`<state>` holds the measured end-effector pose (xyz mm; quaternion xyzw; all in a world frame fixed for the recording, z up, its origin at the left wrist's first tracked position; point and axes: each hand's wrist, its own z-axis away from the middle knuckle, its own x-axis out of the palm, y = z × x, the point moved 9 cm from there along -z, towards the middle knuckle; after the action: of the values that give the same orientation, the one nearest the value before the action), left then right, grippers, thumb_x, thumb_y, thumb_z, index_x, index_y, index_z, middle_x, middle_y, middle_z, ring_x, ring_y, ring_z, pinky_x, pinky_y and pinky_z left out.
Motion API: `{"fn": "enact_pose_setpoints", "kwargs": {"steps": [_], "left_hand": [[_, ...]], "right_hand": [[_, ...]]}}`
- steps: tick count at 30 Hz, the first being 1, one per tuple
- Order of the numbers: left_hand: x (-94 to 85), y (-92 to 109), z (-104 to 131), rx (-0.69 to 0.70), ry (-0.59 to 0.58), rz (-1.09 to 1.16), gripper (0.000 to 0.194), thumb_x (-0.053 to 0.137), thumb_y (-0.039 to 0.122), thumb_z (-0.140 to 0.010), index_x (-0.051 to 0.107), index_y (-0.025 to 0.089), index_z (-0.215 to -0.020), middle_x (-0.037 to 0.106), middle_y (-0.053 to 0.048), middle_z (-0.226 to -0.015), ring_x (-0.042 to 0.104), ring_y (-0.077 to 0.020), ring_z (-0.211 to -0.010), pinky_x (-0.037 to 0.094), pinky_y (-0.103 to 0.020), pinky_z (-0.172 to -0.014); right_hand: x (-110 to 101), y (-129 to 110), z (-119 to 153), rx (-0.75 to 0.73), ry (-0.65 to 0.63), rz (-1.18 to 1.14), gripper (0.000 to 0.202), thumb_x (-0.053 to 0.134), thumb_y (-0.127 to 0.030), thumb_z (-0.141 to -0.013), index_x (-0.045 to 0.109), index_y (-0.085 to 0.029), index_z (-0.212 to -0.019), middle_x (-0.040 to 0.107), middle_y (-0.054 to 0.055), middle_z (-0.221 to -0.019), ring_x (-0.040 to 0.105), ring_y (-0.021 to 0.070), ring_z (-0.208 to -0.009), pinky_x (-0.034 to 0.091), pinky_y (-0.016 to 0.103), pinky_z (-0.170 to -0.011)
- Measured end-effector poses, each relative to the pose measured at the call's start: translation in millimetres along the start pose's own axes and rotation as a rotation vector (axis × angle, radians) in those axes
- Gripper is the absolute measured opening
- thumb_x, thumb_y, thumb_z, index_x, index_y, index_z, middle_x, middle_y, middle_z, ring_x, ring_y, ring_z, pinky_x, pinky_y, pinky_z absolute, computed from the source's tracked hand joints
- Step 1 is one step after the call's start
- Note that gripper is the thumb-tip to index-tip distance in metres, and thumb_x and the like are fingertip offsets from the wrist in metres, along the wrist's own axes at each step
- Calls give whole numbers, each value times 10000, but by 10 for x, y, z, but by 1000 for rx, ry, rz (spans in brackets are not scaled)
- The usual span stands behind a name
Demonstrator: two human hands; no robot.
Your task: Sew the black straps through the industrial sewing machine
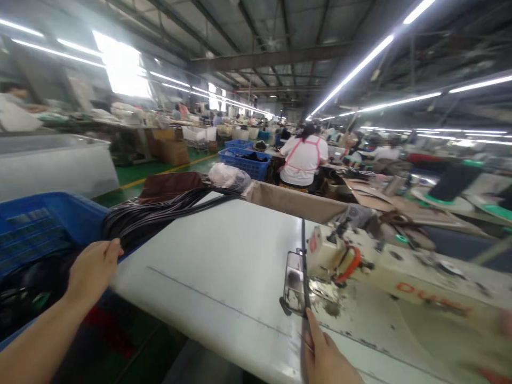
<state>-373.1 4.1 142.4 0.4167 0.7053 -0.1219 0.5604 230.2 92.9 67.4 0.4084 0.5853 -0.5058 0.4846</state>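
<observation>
My right hand (326, 352) grips a narrow dark strap (304, 266) at the front of the sewing machine (352, 256), with the index finger stretched along it. The strap runs away from me across the white table, past the left side of the machine head. At the table's left corner, my left hand (94, 269) is closed, its fingers curled and partly hidden; whether anything is in them cannot be made out. Just beyond it, a bundle of dark straps (160, 213) droops over the table's left edge.
A blue crate (60, 205) with dark items stands left of the white table (224, 245). Brown material (170, 186) and a clear plastic bag (228, 176) lie past the bundle. Ahead sits a person (302, 160) in a white top. Thread cones (454, 181) stand at right.
</observation>
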Motion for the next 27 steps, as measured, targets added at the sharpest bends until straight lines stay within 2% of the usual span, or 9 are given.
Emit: {"fn": "enact_pose_setpoints", "kwargs": {"steps": [3,6,8,11,14,16,19,23,27], "left_hand": [[278,791,177,245,-12,196,349,368,442,-946,619,199,-946,711,-127,-1096,621,-281,-1153,470,-424,-1115],[619,1689,610,484,-147,374,382,425,473,-946,678,187,-969,733,-153,-1165,655,-308,-1181,476,-458,-1139],[817,2283,1024,624,-257,452,388,428,456,-985,725,207,-1008,747,-124,-1220,680,-284,-1192,500,-448,-1139],[960,3118,1766,887,-374,522,385,414,335,-1030,719,225,-1237,713,-79,-1378,605,-250,-1370,490,-443,-1190],[982,3720,2409,1103,-402,497,448,505,233,-997,619,207,-1430,622,-75,-1521,441,-272,-1526,445,-483,-1244],[980,3959,2659,1159,-378,461,477,491,170,-988,602,186,-1452,609,-87,-1535,443,-286,-1525,453,-507,-1238],[966,4119,2828,1192,-325,446,477,456,118,-984,619,153,-1431,634,-91,-1507,495,-286,-1489,468,-507,-1228],[951,4095,2892,1210,-264,466,464,461,74,-953,693,182,-1340,705,-55,-1418,586,-265,-1411,488,-489,-1215],[956,4037,2956,1254,-167,404,509,484,50,-917,672,159,-1377,674,-96,-1455,568,-290,-1427,500,-504,-1201]], "right_hand": [[-88,-99,56,19,-99,68,597,356,-136,-1027,444,-242,-1608,779,112,-1178,793,248,-890,593,334,-741],[-138,-134,73,60,-142,82,623,416,-104,-1004,427,-230,-1614,772,106,-1165,786,256,-926,593,346,-774],[-139,-138,77,74,-156,82,633,443,-93,-990,433,-222,-1609,767,109,-1161,784,262,-936,594,351,-774],[-136,-143,73,67,-149,66,648,456,-73,-969,438,-208,-1603,758,119,-1174,781,262,-957,594,348,-786],[-118,-143,74,55,-149,51,680,468,-66,-954,406,-195,-1619,751,129,-1192,780,263,-973,594,345,-800],[-99,-126,87,58,-150,47,692,473,-57,-945,409,-200,-1619,752,131,-1195,781,262,-974,591,336,-798],[-99,-77,121,48,-108,-24,605,463,-122,-995,454,-203,-1595,754,139,-1225,780,261,-996,583,324,-818],[-183,69,141,58,-25,-315,470,428,-330,-1062,564,-196,-1492,751,134,-1297,749,277,-1123,552,335,-932],[-262,209,64,119,4,-655,343,444,-324,-996,734,-217,-1143,802,70,-1047,750,246,-979,529,317,-883]]}}
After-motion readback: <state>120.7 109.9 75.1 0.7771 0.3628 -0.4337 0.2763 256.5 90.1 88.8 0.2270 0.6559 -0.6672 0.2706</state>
